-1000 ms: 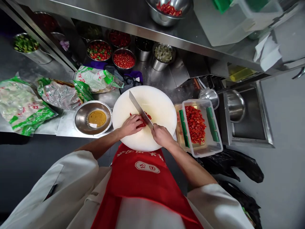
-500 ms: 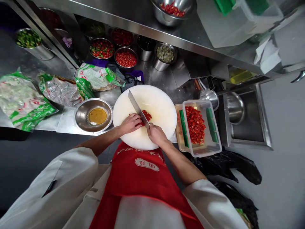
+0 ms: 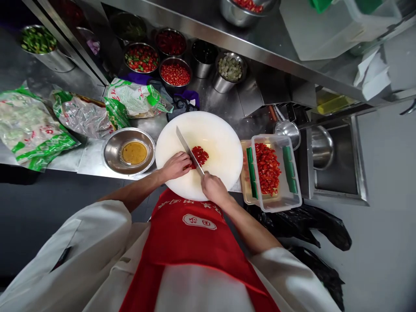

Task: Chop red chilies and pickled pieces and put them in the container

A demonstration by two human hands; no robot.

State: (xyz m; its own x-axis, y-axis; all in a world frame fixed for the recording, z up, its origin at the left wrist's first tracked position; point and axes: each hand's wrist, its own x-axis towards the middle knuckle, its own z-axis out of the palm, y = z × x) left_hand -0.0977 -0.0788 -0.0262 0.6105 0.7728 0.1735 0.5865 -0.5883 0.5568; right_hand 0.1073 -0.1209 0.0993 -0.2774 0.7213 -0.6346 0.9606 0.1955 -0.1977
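Observation:
A round white cutting board [image 3: 224, 151] lies in front of me with a small heap of chopped red chili [image 3: 200, 156] near its middle. My right hand [image 3: 213, 187] is closed round the handle of a knife [image 3: 184, 143], whose blade points away and to the left. On the blade's left side, my left hand [image 3: 177, 165] presses its fingers on red chili, much of it hidden under the fingertips and blade. Right of the board, a clear plastic container [image 3: 294, 203] holds more chopped red chili.
Left of the board sits a metal bowl [image 3: 112, 151] of brown liquid, with plastic bags [image 3: 30, 125] beyond. Several metal pots of chopped ingredients stand at the back under a steel shelf [image 3: 201, 32]. A sink [image 3: 341, 177] is at the right.
The view has shifted slightly. More of the chopped chili shows to the right of the blade, and the knife and my left hand have moved slightly left over the board.

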